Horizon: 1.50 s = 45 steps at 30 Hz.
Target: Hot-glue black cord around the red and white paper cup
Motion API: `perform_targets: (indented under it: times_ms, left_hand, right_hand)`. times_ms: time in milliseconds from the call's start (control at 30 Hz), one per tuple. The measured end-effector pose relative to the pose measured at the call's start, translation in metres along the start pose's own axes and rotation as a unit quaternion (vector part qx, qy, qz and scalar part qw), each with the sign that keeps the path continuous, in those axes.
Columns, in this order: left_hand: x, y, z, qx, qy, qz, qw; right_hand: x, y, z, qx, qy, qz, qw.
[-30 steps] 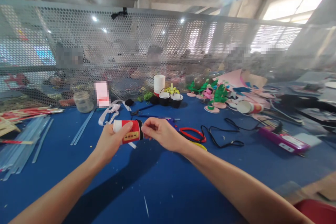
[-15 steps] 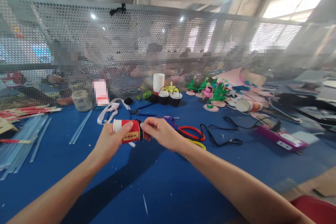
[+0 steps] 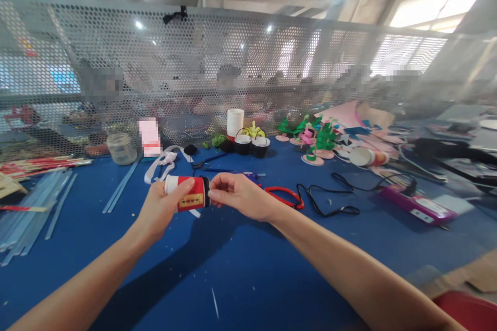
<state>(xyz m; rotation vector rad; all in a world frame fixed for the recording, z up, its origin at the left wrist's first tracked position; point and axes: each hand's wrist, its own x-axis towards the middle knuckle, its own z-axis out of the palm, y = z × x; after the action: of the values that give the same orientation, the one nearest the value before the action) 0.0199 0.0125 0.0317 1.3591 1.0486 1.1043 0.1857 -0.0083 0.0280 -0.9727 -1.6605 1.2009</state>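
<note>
My left hand (image 3: 157, 209) is wrapped round a red and white paper cup (image 3: 192, 194), which lies sideways with its thumb on the red side. Black yarn (image 3: 207, 191) forms a dark band round the cup's right end. At that band my right hand (image 3: 236, 194) is closed in a pinch, thumb and forefinger together at the yarn; the strand between the fingertips is too small to see. Behind the cup are a black yarn ball (image 3: 190, 150) and dark-handled pliers (image 3: 209, 162). Red-handled pliers (image 3: 285, 195) lie beyond my right wrist.
Clear glue sticks (image 3: 37, 212) lie at left near a plastic jar (image 3: 121, 148). Stacked paper cups (image 3: 235, 123) and two small black pots (image 3: 260, 148) stand at the back. Green felt trees (image 3: 324, 137), a black cable (image 3: 330, 211) and a purple power strip (image 3: 417, 206) are at right.
The cup and my left hand have shifted slightly left, and the cup has turned a little. My right hand stays at the black band. Yellow handles near my right wrist are now hidden.
</note>
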Motion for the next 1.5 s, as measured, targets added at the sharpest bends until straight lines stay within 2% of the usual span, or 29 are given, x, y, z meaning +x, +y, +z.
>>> perform_targets:
  times_ms: [100, 200, 367, 600, 667, 767, 867, 1000, 1133, 1333, 1400, 1500]
  left_hand:
    - [0.000, 0.001, 0.000, 0.008, 0.005, 0.008, 1.000]
    - [0.000, 0.002, 0.000, 0.029, 0.002, 0.022, 0.999]
    - [-0.002, 0.005, 0.003, 0.085, 0.026, 0.049, 0.995]
    - [-0.008, 0.004, 0.006, 0.181, 0.075, 0.137, 0.971]
    - [-0.009, 0.001, 0.006, 0.206, 0.086, 0.172, 0.959]
    - [-0.010, -0.003, 0.006, 0.244, 0.081, 0.213, 0.943]
    - [-0.010, -0.006, 0.005, 0.275, 0.070, 0.226, 0.932]
    - [-0.010, -0.009, 0.005, 0.309, 0.063, 0.249, 0.915]
    - [-0.011, -0.011, 0.005, 0.319, 0.065, 0.266, 0.908]
    - [-0.013, -0.009, 0.004, 0.290, 0.051, 0.282, 0.913]
    - [-0.014, -0.007, 0.004, 0.281, 0.040, 0.279, 0.917]
    - [-0.015, -0.005, 0.005, 0.260, 0.030, 0.268, 0.927]
  right_hand:
    - [0.000, -0.002, -0.001, -0.005, 0.010, -0.006, 1.000]
    - [-0.001, -0.002, 0.002, -0.022, 0.048, -0.009, 0.999]
    - [-0.004, 0.004, 0.008, -0.104, 0.101, -0.044, 0.988]
    - [-0.005, 0.005, 0.011, -0.199, 0.143, -0.048, 0.968]
    - [-0.005, 0.004, 0.010, -0.191, 0.143, -0.032, 0.971]
    - [-0.003, 0.002, 0.010, -0.125, 0.117, 0.012, 0.985]
    - [-0.002, -0.002, 0.011, -0.052, 0.101, 0.063, 0.992]
    - [-0.001, -0.005, 0.012, -0.020, 0.101, 0.085, 0.991]
    - [-0.001, 0.000, 0.012, -0.033, 0.104, 0.070, 0.992]
    - [0.002, 0.010, 0.002, -0.197, 0.126, -0.012, 0.972]
    - [0.005, 0.012, -0.004, -0.190, 0.145, -0.014, 0.971]
    - [0.010, 0.011, -0.013, -0.120, 0.194, 0.004, 0.974]
